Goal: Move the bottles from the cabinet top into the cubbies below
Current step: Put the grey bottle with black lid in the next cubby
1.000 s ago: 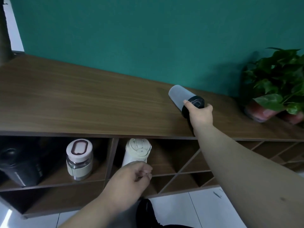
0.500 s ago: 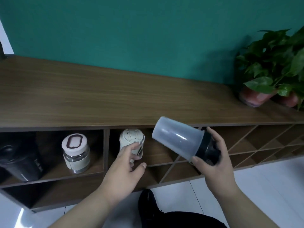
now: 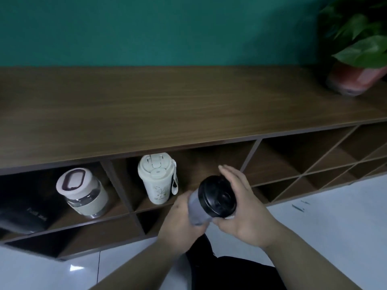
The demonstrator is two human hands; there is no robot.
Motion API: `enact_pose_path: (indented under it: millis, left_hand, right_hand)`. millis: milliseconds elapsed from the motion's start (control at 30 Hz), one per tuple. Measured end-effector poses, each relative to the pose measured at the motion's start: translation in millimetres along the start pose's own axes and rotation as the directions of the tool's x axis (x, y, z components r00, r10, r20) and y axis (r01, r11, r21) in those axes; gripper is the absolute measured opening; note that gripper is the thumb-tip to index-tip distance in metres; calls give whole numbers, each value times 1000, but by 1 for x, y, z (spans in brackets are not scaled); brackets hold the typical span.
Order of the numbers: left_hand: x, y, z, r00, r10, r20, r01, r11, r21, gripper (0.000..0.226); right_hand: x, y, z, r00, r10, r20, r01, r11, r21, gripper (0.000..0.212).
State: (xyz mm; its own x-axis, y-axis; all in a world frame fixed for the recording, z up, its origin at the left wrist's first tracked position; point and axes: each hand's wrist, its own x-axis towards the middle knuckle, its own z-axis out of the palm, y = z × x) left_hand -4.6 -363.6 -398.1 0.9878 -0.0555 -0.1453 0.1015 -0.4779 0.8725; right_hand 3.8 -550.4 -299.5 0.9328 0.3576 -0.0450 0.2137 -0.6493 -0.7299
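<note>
- Teal wall [image 3: 167, 28] is filling the background, and a pale tiled floor [image 3: 335, 227] is showing below the furniture.
- Running the full width of the view, the wooden cabinet top [image 3: 167, 109] is lying bare except for a potted plant [image 3: 360, 45] sitting at its far right end, in a reddish pot.
- Under the top, the cubbies [image 3: 293, 164] are opening toward the camera; those toward the right are divided by diagonal panels.
- A black container [image 3: 18, 208] is sitting in the leftmost cubby, mostly in shadow, so what it is cannot be told.
- Just right of it in that same cubby, a clear glass bottle with a pale sleeve [image 3: 82, 194] is standing, its white lid carrying a dark ring.
- One cubby further right, a cream tumbler [image 3: 157, 178] is standing upright near the left side of its compartment, a strap hanging down its right side.
- Both hands are holding a frosted grey bottle with a black lid [image 3: 211, 199] in the air in front of the cream tumbler's cubby, lid end facing the camera, clear of any shelf.
- Left hand [image 3: 182, 225] is wrapping around the grey body from below and from the left.
- Right hand [image 3: 245, 210] is cupping the lid end from the right, fingers extended along its far side and thumb pressing underneath.
</note>
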Motion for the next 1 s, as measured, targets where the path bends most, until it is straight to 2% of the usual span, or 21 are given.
enact_pose_path:
  millis: [100,167,300,467,667,767,867,1000]
  left_hand:
    - [16,9,16,991,-124,-47,116,982,-147,91]
    - [32,10,28,980,-187,-68,168,960,-224,91]
    - [62,7,45,961,-260,-95,223,931,-288,81]
    - [77,1,46,974,-174,-146,163,983,-85,79]
    - [91,-10,45,969,-166,-186,169,986,4,64]
    - [97,-15,47,970,-139,-201,155,986,64,68]
    - [101,-19,46,974,-152,-167,168,982,91,76]
    - [100,-20,45,967,-225,-121,229,973,26,77]
  right_hand:
    - [23,18,14,971,193,-138,-153,954,258,123]
    - [38,26,22,947,265,-183,-200,929,312,125]
    - [66,39,29,932,271,-241,-194,934,298,100]
    - [91,56,29,952,253,-170,-202,942,270,100]
    - [103,56,28,977,194,-87,-174,965,197,102]
    - [106,59,30,976,205,-73,-185,958,221,101]
    - [107,62,29,973,219,-70,-194,945,263,100]
    - [109,65,29,976,210,-58,-185,941,284,98]
